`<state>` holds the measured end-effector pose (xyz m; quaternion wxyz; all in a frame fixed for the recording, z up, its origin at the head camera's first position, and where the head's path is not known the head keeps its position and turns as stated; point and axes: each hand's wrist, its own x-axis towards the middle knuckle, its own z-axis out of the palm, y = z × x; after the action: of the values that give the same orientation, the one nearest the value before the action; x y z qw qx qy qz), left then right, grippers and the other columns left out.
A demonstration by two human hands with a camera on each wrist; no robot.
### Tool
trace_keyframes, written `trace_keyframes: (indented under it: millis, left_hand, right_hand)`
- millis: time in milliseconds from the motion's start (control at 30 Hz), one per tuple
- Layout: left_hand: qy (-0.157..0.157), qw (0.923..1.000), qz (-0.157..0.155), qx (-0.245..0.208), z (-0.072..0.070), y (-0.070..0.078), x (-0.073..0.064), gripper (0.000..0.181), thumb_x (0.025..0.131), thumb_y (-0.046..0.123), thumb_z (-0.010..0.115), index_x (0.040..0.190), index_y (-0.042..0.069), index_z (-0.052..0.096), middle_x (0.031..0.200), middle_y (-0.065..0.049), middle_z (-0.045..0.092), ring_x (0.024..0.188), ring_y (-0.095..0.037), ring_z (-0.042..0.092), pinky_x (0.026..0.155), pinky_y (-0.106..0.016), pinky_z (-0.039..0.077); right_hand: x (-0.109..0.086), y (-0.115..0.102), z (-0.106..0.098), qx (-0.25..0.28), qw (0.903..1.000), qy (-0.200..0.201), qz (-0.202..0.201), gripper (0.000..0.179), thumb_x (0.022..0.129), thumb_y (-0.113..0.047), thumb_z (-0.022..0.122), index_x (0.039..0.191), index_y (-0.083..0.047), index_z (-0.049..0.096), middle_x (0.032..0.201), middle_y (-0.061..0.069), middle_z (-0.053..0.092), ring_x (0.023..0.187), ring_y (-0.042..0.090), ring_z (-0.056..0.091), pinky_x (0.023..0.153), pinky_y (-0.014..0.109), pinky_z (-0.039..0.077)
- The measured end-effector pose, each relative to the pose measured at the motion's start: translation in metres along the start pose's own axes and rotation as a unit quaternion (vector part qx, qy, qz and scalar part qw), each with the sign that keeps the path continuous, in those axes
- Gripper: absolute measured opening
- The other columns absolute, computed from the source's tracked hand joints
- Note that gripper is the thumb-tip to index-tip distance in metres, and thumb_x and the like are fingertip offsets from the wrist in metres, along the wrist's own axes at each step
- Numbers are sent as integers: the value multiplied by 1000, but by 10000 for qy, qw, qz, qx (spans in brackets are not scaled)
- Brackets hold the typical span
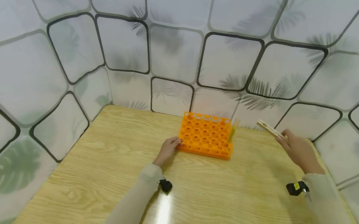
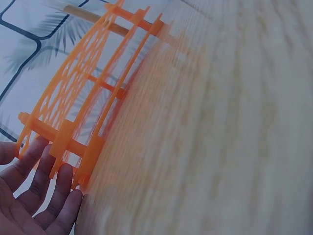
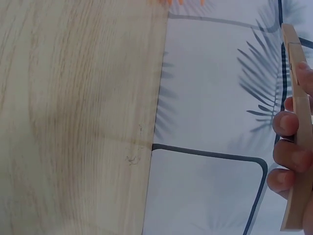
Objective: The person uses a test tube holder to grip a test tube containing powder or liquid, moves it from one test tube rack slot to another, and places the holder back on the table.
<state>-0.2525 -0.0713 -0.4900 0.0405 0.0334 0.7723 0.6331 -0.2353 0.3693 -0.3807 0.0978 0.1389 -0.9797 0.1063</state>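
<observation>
An orange test tube rack (image 1: 205,135) with rows of round holes stands on the table. A test tube (image 1: 233,131) with yellow contents rises from the rack's right end, leaning slightly. My left hand (image 1: 167,149) grips the rack's left end; in the left wrist view its fingers (image 2: 61,188) lie along the end posts, with the thumb partly cut off by the frame. Off to the right, my right hand (image 1: 299,151) holds a wooden test tube clamp (image 1: 270,129) above the table. Its jaw end points left towards the tube, apart from it. Curled fingers (image 3: 288,154) wrap the clamp's handle in the right wrist view.
The wood-grain table (image 1: 113,191) ends at the back against a pale curtain (image 1: 174,55) with dark outlines and leaf prints, which also hangs at both sides. Each wrist wears a small black camera, such as the right camera (image 1: 297,188).
</observation>
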Motion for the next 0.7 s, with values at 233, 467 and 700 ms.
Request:
trace_keyframes:
  millis: [233, 467, 700]
  left_hand:
    - [11, 10000, -81, -49, 0, 1, 0, 32, 101, 18, 42, 105, -4, 64, 104, -22, 65, 90, -25, 60, 69, -26, 46]
    - [-12, 10000, -46, 56, -1, 3, -1, 34, 101, 19, 41, 106, -6, 63, 105, -23, 64, 91, -27, 61, 70, -29, 47]
    - [-114, 9997, -31, -202, -1, 4, -2, 36, 102, 19, 41, 109, -10, 61, 110, -29, 61, 102, -41, 57, 79, -44, 49]
  right_hand:
    - [-5, 3, 3, 84, 9998, -74, 168, 37, 101, -35, 38, 113, 0, 43, 52, 3, 48, 43, 15, 37, 43, 30, 28]
    - [-10, 8, 6, 204, 9987, -309, 344, 41, 102, -37, 37, 115, 2, 42, 55, 4, 52, 44, 16, 40, 44, 30, 30]
    - [-16, 12, 8, 365, 9964, -488, 589, 46, 101, -41, 34, 115, 1, 42, 69, 10, 62, 46, 16, 45, 44, 31, 32]
